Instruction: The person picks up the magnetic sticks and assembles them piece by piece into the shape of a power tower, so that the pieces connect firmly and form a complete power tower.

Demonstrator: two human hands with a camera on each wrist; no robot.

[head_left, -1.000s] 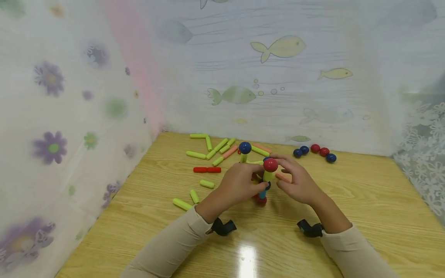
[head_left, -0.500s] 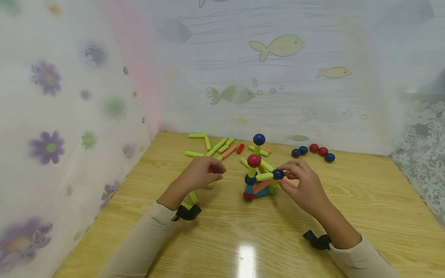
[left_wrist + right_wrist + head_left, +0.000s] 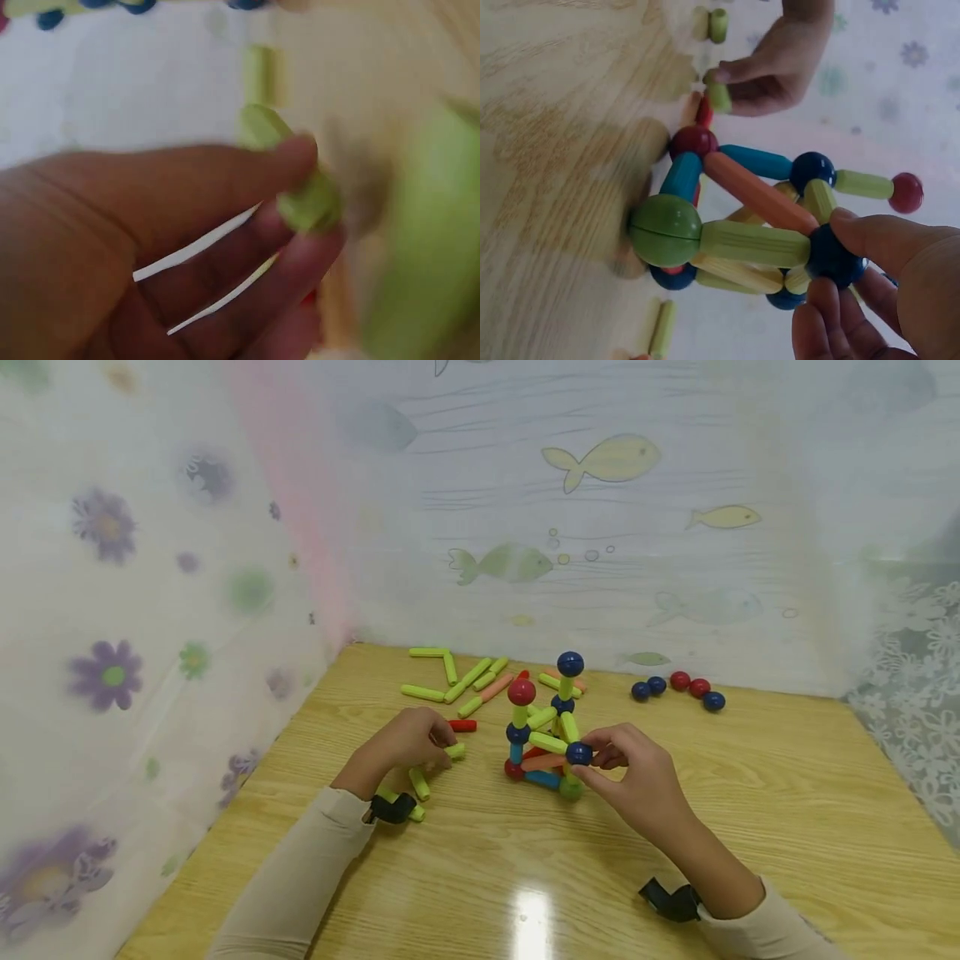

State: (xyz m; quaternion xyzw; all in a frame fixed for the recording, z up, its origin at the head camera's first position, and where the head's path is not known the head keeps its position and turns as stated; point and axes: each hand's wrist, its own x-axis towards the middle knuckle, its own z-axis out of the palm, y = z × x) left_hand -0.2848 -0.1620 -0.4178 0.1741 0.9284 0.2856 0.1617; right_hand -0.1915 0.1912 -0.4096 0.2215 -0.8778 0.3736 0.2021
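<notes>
The right hand pinches a blue ball between thumb and fingertips, with only the ball's width between them. This ball is the near right corner of the frame, which stands on the table between the 2 hands. The left hand is apart from the frame, near the loose sticks; it pinches a short green stick by thumb and finger. I cannot tell if this stick is fully clear of the table.

The step seems to be taking up a stick while the frame is steadied. To do it well, the right hand should hold the ball lightly and not pull, because the joints look likely to part under a sideways force. Below the ball, 1 upright reaches down to the green ball, so pressure straight down should be safest.

The left hand had better lift the stick straight up, not drag it past its neighbours, and leave both ends free of fingers. If it comes toward the frame, it should go slowly and pass clear of the post with the red ball, which is the nearer of the 2 posts and could be knocked.
</notes>
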